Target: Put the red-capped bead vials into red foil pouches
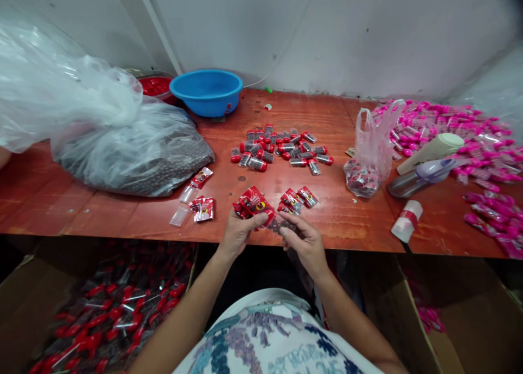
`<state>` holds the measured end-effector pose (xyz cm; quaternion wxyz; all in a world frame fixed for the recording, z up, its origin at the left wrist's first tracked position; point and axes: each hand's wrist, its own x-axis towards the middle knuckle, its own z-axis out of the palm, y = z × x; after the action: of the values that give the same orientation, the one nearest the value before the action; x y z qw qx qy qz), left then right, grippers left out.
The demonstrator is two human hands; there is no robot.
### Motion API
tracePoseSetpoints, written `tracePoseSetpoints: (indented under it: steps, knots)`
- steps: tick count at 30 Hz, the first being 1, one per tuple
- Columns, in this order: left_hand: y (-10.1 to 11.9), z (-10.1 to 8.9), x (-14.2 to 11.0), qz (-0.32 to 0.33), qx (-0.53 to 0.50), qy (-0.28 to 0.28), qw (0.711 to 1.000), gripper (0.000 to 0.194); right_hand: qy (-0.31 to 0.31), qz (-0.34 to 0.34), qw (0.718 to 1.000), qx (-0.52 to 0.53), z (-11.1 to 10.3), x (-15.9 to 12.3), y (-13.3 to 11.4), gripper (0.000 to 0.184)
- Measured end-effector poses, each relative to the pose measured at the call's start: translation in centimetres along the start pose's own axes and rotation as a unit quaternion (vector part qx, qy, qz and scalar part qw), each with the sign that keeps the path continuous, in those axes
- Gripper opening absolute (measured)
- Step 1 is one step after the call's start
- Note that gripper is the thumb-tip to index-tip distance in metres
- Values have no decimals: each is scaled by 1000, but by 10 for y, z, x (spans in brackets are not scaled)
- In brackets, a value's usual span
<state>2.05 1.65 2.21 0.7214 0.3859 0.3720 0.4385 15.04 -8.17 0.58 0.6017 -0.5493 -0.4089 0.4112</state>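
Note:
My left hand [239,231] is closed on a bunch of small red printed packets [254,204] at the table's front edge. My right hand [304,241] pinches a small clear tube of dark beads [281,225] right beside that bunch. More red packets [296,198] lie on the table just beyond my right hand. A pile of red-capped tubes filled with dark beads [281,149] sits at mid table.
A big clear plastic bag of dark beads [134,161] lies at the left, with a few packets [202,208] near it. A blue basin [207,92] stands at the back. Pink tubes [457,129], a small plastic bag [368,161] and a tape roll [406,220] are at the right. Boxes of tubes [110,308] sit below.

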Motion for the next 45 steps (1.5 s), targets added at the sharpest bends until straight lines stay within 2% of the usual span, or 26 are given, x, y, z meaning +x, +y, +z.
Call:
tracePoseSetpoints:
  steps: [6, 13, 18, 21, 26, 29, 36, 45]
  knots:
    - [-4, -1, -4, 13, 20, 3, 1000, 36, 31, -33, 998, -46, 7, -2, 3, 32]
    - [-9, -6, -6, -3, -13, 16, 1000, 23, 25, 11, 1000, 10, 8, -1, 5, 33]
    - [-16, 2, -12, 37, -49, 58, 996, 20, 64, -14, 998, -4, 12, -3, 8, 32]
    - [-17, 7, -15, 42, -59, 65, 995, 19, 82, 8, 996, 43, 15, -2, 11, 31]
    - [-11, 6, -15, 10, -80, 78, 994, 17, 33, 50, 996, 72, 11, 4, 9, 31]
    - [-8, 5, -16, 6, -84, 90, 992, 15, 26, 33, 998, 40, 8, 4, 7, 30]
    - [-8, 9, -21, 14, -99, 93, 991, 12, 71, -59, 995, -39, 11, -2, 21, 27]
    - [-14, 11, -24, 14, -91, 92, 992, 15, 123, -52, 991, -18, 21, -7, 25, 29]
